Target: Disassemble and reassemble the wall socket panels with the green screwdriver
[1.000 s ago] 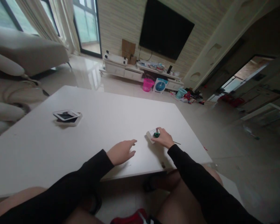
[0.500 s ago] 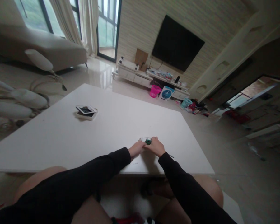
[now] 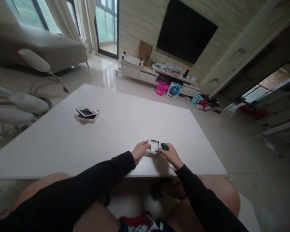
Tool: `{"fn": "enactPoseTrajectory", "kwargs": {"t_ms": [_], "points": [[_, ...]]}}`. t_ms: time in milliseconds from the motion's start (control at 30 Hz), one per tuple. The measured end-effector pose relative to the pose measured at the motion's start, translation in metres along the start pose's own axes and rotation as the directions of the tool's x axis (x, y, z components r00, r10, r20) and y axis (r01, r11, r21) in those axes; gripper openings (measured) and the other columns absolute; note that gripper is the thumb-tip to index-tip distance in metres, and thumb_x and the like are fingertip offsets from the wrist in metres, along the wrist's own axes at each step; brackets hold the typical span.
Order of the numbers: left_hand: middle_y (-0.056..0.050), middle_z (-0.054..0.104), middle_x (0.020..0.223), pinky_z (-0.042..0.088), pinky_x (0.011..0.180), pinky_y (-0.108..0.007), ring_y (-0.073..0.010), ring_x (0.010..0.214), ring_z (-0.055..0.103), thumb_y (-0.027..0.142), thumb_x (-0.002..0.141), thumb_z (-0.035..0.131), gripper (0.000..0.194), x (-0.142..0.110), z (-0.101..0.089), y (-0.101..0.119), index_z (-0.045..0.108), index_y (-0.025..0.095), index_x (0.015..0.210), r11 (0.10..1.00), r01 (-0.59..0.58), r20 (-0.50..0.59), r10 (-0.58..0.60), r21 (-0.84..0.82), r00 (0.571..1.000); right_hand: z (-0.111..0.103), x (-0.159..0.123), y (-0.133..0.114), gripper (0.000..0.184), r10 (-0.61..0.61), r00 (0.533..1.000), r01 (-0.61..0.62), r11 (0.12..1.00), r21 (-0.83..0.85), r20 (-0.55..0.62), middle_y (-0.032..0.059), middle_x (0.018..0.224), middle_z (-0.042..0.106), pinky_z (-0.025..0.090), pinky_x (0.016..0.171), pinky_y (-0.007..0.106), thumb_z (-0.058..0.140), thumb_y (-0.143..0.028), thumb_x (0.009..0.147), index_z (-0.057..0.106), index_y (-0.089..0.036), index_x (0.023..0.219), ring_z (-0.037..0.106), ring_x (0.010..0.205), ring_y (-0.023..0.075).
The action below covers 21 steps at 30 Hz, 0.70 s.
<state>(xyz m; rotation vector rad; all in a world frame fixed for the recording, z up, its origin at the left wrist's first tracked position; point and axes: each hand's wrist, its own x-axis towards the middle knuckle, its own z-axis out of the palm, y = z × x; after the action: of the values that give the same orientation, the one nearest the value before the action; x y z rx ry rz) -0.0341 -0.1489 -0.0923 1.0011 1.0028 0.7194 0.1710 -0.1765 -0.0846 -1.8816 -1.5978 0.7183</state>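
A white wall socket [image 3: 154, 146] with dark slots in its face is held just above the near part of the white table [image 3: 120, 129]. My left hand [image 3: 141, 150] is closed on its left edge, thumb over the frame. At its right edge is my right hand [image 3: 170, 152], its fingertips touching the socket. Tucked in that same hand is a green-handled screwdriver [image 3: 164, 147], most of it hidden by the fingers and palm; a thin shaft seems to show below the wrist.
A white frame leaning on an open white box [image 3: 88, 114] lies on the table's left side. White rounded objects with cables [image 3: 30, 102] stand beyond the left edge. Past the far edge are a pink basket [image 3: 161, 88], a blue-and-white fan [image 3: 174, 89] and a TV cabinet [image 3: 135, 71].
My right hand has moved right and the green handle has come away from the socket's front, now beside it. The socket's slotted face is tipped into view. The camera has shifted slightly.
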Motion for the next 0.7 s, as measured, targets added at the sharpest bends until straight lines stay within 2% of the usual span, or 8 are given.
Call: {"fn": "enactPoseTrajectory", "kwargs": {"t_ms": [133,233,333,433,500,567,633,700], "points": [[-0.012,0.072,0.102,0.057,0.076,-0.033,-0.0207,0.085,0.073,0.016,0.076,0.070,0.038,-0.001,-0.002,0.010,0.058,0.015,0.112,0.999,-0.018,-0.168,0.012,-0.031,0.986,-0.006,-0.003,-0.018,0.027,-0.018,0.998,0.010,0.993,0.115,0.064,0.0046,0.088,0.072,0.051,0.081,0.036,0.067,-0.041,0.075,0.072,-0.017,0.087,0.063,0.084,0.0229],[-0.007,0.071,0.091,0.057,0.068,-0.031,-0.0180,0.070,0.073,0.019,0.079,0.074,0.039,0.000,-0.010,0.028,0.054,0.016,0.112,0.996,-0.080,-0.217,0.071,-0.032,0.974,-0.018,-0.003,-0.037,0.030,-0.039,0.989,0.014,0.985,0.175,0.141,0.0032,0.085,0.072,0.048,0.066,0.031,0.070,-0.042,0.075,0.074,-0.016,0.091,0.057,0.068,0.0168],[-0.007,0.074,0.090,0.057,0.069,-0.031,-0.0198,0.073,0.075,0.025,0.078,0.079,0.035,0.002,-0.030,0.055,0.061,0.015,0.106,0.986,-0.167,-0.229,0.169,0.027,0.959,-0.039,0.005,-0.053,0.041,-0.061,0.980,0.009,0.965,0.261,0.191,0.0037,0.089,0.072,0.040,0.052,0.028,0.073,-0.043,0.077,0.075,-0.015,0.107,0.048,0.055,0.0111],[-0.007,0.078,0.084,0.056,0.080,-0.034,-0.0250,0.086,0.076,0.028,0.075,0.083,0.024,0.004,-0.058,0.078,0.075,0.014,0.093,0.953,-0.241,-0.206,0.277,0.184,0.938,-0.067,0.019,-0.060,0.040,-0.091,0.981,0.024,0.932,0.362,0.170,0.0019,0.084,0.068,0.034,0.046,0.026,0.076,-0.045,0.078,0.074,-0.016,0.105,0.043,0.050,0.0083],[-0.007,0.082,0.090,0.055,0.088,-0.037,-0.0264,0.092,0.075,0.032,0.084,0.075,0.018,0.007,-0.075,0.083,0.082,0.019,0.094,0.741,-0.304,-0.093,0.441,0.599,0.893,-0.083,0.031,-0.060,0.037,-0.089,0.986,0.017,0.898,0.439,0.143,-0.0001,0.077,0.065,0.031,0.045,0.025,0.079,-0.044,0.077,0.072,-0.016,0.100,0.043,0.049,0.0079],[-0.009,0.083,0.099,0.054,0.090,-0.038,-0.0265,0.094,0.075,0.027,0.090,0.067,0.022,0.011,-0.087,0.079,0.084,0.021,0.102,0.470,-0.254,-0.009,0.488,0.845,0.873,-0.092,0.042,-0.055,0.036,-0.050,0.990,-0.029,0.836,0.548,0.129,-0.0037,0.069,0.060,0.028,0.046,0.023,0.082,-0.040,0.073,0.070,-0.017,0.097,0.043,0.049,0.0078],[-0.010,0.083,0.102,0.053,0.088,-0.038,-0.0270,0.093,0.075,0.021,0.090,0.064,0.026,0.016,-0.092,0.069,0.085,0.022,0.107,0.291,-0.216,0.058,0.469,0.932,0.881,-0.094,0.051,-0.048,0.035,-0.011,0.992,-0.078,0.739,0.669,0.127,-0.0064,0.066,0.056,0.030,0.047,0.022,0.082,-0.035,0.069,0.067,-0.018,0.096,0.044,0.050,0.0077],[-0.010,0.083,0.096,0.052,0.086,-0.037,-0.0265,0.089,0.074,0.020,0.089,0.065,0.026,0.021,-0.091,0.057,0.085,0.024,0.105,0.221,-0.219,0.103,0.443,0.950,0.891,-0.089,0.055,-0.038,0.034,0.016,0.991,-0.115,0.633,0.765,0.136,-0.0064,0.067,0.057,0.034,0.050,0.022,0.079,-0.032,0.067,0.066,-0.020,0.096,0.048,0.053,0.0083]]}}
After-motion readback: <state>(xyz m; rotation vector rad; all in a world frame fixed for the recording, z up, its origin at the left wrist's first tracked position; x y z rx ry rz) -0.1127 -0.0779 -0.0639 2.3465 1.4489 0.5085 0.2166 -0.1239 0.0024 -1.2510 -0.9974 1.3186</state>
